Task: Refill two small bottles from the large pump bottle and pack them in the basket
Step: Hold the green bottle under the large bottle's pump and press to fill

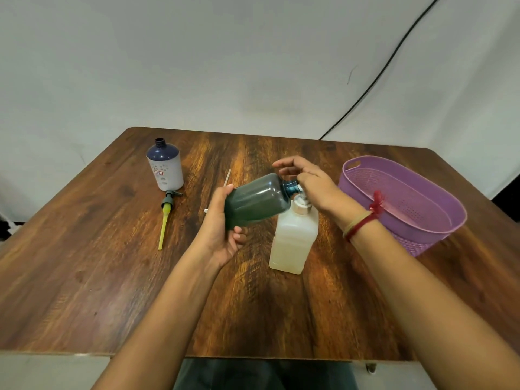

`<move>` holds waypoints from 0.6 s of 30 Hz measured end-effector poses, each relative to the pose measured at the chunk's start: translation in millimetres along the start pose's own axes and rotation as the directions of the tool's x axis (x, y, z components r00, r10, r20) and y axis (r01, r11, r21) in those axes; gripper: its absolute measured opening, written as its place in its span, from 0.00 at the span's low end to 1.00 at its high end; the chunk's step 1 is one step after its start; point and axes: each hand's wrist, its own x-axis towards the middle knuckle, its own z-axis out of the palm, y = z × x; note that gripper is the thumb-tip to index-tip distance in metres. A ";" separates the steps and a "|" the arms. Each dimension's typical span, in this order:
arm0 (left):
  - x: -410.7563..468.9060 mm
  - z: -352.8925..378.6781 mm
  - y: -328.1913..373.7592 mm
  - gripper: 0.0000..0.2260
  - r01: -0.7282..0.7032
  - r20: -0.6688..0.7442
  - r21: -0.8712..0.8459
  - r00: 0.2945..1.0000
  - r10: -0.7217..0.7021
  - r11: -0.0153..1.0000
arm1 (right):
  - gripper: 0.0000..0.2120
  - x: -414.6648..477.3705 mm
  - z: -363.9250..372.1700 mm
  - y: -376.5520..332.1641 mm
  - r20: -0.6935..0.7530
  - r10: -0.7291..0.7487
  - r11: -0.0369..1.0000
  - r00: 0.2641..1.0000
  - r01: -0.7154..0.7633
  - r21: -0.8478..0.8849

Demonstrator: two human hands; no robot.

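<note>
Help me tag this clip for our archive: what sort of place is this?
Probably a makeshift recording setup rather than a lived-in room: a wooden table against a plain white backdrop, with a black cable trailing down it.

The near table [98,291] lies open. The basket [422,243] blocks the right, the white bottle [166,173] and loose pump [166,215] the far left, the clear bottle [291,243] the middle.

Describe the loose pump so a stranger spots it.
On the left of the wooden table stands a white bottle with a navy shoulder. The pump lies flat just in front of it. Only it has a grey head and yellow tube.
</note>
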 end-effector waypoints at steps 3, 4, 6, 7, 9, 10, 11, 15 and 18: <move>-2.4 1.1 0.3 0.18 0.002 0.025 -0.026 1.000 -0.001 1.000 | 0.21 6.5 -5.7 -7.1 0.059 0.056 0.998 0.997 -0.056 -0.005; -1.9 1.1 0.3 0.18 0.000 0.027 -0.027 1.000 0.000 1.000 | 0.21 7.3 -5.5 -6.3 0.069 0.070 0.997 0.995 -0.071 0.008; -0.8 0.1 0.1 0.18 0.003 0.012 -0.024 1.000 -0.002 1.000 | 0.22 5.5 -1.9 -1.1 0.055 0.066 0.997 0.996 -0.068 0.046; 0.1 -0.7 0.2 0.18 0.004 0.003 -0.019 1.000 -0.004 1.000 | 0.22 4.0 0.3 2.2 0.040 0.053 0.997 0.998 -0.055 0.053; 1.1 -2.0 -0.4 0.18 0.003 -0.015 -0.007 1.000 -0.003 1.000 | 0.23 1.6 3.7 7.3 0.025 0.028 0.999 0.999 -0.029 0.043; 1.5 -2.2 -0.2 0.18 0.000 -0.018 -0.005 1.000 0.000 1.000 | 0.23 1.7 3.8 7.3 0.021 0.025 0.999 0.999 -0.025 0.039; 1.4 -1.7 -0.1 0.17 -0.002 -0.018 -0.004 1.000 0.001 1.000 | 0.23 2.8 3.2 6.4 0.020 0.030 0.999 0.999 -0.031 0.043; -1.1 3.4 2.3 0.17 -0.022 0.010 -0.014 1.000 0.022 1.000 | 0.22 6.8 -5.1 -4.9 0.075 0.065 0.997 0.995 -0.068 0.042; -0.6 4.4 2.6 0.17 -0.040 0.007 -0.002 0.999 0.040 0.999 | 0.22 5.6 -4.3 -3.0 0.089 0.062 0.995 0.994 -0.068 0.068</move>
